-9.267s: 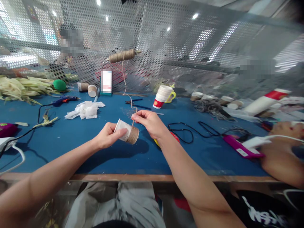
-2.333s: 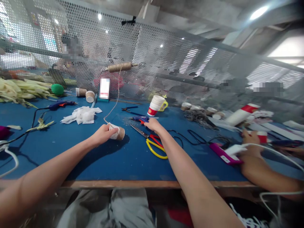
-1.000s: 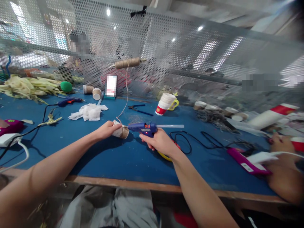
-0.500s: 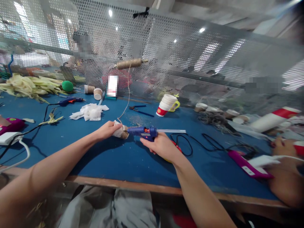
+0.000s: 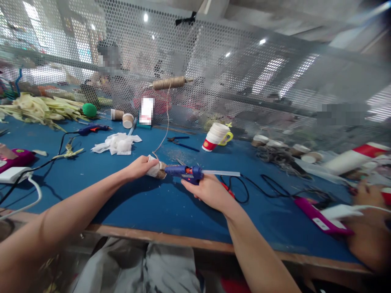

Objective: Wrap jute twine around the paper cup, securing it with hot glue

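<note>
My left hand (image 5: 142, 166) is closed around a small paper cup (image 5: 155, 170) held on its side, with brown twine wrapped on the end facing right. A strand of twine (image 5: 168, 118) runs from the cup up to a spool (image 5: 169, 83) mounted on the mesh. In my right hand (image 5: 207, 189) is a blue hot glue gun (image 5: 183, 172), a clear glue stick (image 5: 221, 173) poking from its back. The gun's nozzle meets or nearly meets the twine-wrapped end; exact contact is hard to make out.
Behind lie pliers (image 5: 183, 143), stacked white cups (image 5: 214, 136), white tissue (image 5: 117, 143) and another glue gun (image 5: 94, 129). Pale husks (image 5: 39, 110) and a green ball (image 5: 89, 110) are at left. Purple power strips (image 5: 320, 217) flank me. A co-worker's arm (image 5: 369, 228) is at right.
The view has shifted slightly. Both hands keep their grips, and the glue gun stays at the cup's twine-wrapped end with almost no movement.
</note>
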`<state>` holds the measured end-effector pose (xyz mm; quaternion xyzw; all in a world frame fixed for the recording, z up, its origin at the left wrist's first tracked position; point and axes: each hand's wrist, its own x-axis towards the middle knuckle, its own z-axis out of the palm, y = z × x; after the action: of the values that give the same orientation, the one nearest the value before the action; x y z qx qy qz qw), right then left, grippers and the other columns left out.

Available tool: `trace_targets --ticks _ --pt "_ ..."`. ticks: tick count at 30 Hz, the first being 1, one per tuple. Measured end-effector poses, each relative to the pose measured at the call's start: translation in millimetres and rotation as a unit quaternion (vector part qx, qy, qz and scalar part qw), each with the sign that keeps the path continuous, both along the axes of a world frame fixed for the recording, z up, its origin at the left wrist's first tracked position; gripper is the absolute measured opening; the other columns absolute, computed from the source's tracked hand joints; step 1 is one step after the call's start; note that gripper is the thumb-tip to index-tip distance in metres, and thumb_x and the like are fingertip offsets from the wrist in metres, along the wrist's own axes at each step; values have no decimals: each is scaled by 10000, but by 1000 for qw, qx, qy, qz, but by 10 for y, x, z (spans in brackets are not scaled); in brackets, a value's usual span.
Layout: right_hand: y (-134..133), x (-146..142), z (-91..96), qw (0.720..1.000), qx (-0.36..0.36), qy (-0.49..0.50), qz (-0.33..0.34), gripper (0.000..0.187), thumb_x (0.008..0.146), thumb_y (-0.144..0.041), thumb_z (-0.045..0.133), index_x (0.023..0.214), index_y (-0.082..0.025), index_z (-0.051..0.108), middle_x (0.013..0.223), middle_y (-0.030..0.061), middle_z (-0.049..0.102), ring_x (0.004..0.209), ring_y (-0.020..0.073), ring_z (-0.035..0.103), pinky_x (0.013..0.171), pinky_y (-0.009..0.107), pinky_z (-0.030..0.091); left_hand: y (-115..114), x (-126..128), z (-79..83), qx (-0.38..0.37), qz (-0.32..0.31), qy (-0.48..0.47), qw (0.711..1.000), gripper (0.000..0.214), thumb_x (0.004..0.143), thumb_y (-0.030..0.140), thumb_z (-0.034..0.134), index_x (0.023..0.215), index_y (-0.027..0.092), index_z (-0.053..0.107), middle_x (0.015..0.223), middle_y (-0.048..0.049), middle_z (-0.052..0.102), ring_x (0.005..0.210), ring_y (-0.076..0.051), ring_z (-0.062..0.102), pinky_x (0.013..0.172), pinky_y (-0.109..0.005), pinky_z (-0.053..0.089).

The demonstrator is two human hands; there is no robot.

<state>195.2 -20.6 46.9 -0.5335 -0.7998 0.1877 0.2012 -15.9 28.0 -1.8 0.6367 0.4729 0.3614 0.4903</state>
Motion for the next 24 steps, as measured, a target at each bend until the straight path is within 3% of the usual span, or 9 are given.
trace_targets --ticks 13,24 --pt "40 -4 -1 997 -20 63 -30 260 730 -315 518 504 -200 462 372 -24 481 349 107 452 413 235 378 -9 7 -16 48 2 41 998 425 719 453 445 713 77 643 563 -31 556 540 -130 453 519 -240 336" --pt "68 -22 8 997 -29 54 -38 300 740 -306 512 471 -193 445 363 -18 482 326 96 447 404 228 385 -26 9 10 66 -7 87 994 455 744 462 382 719 77 624 571 -18 511 536 -117 406 533 -248 314"
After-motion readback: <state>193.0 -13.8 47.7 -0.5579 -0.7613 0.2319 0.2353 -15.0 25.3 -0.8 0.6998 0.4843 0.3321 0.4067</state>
